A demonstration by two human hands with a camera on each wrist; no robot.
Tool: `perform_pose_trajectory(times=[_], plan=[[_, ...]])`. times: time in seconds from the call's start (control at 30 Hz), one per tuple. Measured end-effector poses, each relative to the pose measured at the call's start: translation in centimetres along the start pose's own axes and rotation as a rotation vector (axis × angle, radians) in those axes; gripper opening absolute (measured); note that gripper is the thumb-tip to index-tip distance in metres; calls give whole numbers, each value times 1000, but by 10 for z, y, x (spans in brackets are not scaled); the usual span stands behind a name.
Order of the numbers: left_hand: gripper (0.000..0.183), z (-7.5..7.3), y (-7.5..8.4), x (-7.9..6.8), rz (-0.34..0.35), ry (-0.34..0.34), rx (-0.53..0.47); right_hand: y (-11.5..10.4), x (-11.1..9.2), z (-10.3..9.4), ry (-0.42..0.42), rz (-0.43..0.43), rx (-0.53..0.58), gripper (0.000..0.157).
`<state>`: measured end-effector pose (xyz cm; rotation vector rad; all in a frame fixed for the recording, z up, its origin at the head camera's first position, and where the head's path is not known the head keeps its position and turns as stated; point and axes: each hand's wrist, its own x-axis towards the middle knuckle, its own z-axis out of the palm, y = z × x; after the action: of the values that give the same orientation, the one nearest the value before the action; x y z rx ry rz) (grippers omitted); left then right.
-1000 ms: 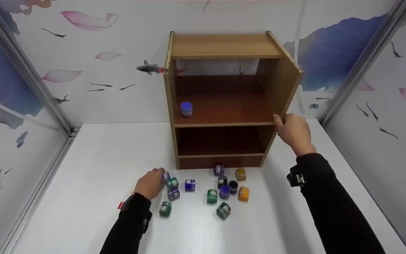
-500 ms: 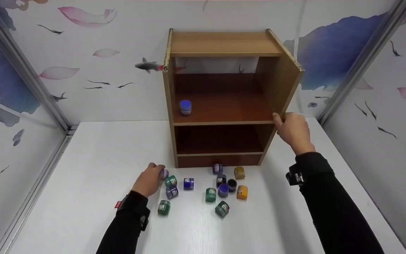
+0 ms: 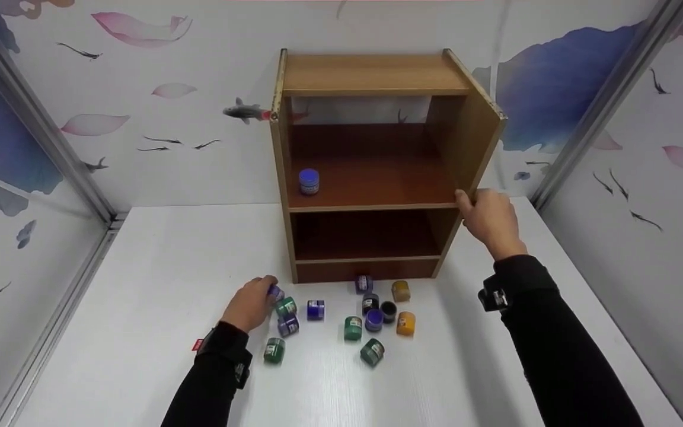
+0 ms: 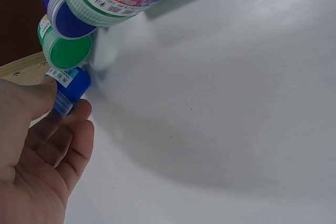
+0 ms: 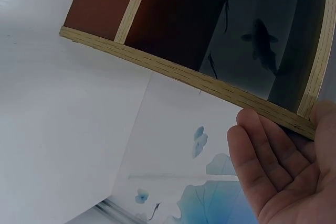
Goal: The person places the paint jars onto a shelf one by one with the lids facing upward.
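At the table's left middle, my left hand (image 3: 249,303) pinches a small blue paint jar (image 4: 79,82) between thumb and fingertips. The jar is tilted, partly covered by the fingers, and close to a green paint jar (image 3: 286,306). Beyond that green one lies a purple-blue paint jar (image 3: 288,324). My right hand (image 3: 492,220) grips the right side panel of a wooden shelf unit (image 3: 377,74), thumb at its front edge and fingers along the outer face. On the unit's middle shelf, at the left, a blue-lidded paint jar (image 3: 309,182) stands upright.
More paint jars are scattered before the unit: green (image 3: 372,352), orange (image 3: 406,324), black (image 3: 388,311) and several others, some on their sides. The white table (image 3: 187,249) meets patterned walls (image 3: 199,35) at the back and sides.
The blue jar has turned slightly in my left hand's fingers, and that hand has shifted a little. My right hand keeps its grip on the shelf unit. The head view has drifted slightly.
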<state>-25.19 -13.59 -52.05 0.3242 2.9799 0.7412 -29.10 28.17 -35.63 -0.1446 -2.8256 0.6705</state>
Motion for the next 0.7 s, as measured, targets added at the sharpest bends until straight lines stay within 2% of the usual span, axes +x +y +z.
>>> perform_pose_trajectory(times=[0.23, 0.33, 0.7], plan=[[25, 4, -3, 1, 43, 21, -35, 2, 0, 1, 33, -26, -21, 50], [22, 4, -3, 3, 34, 22, -42, 1, 0, 1, 38, -28, -28, 50], [26, 1, -3, 3, 19, 18, 27, 0, 0, 1, 31, -26, -35, 50]])
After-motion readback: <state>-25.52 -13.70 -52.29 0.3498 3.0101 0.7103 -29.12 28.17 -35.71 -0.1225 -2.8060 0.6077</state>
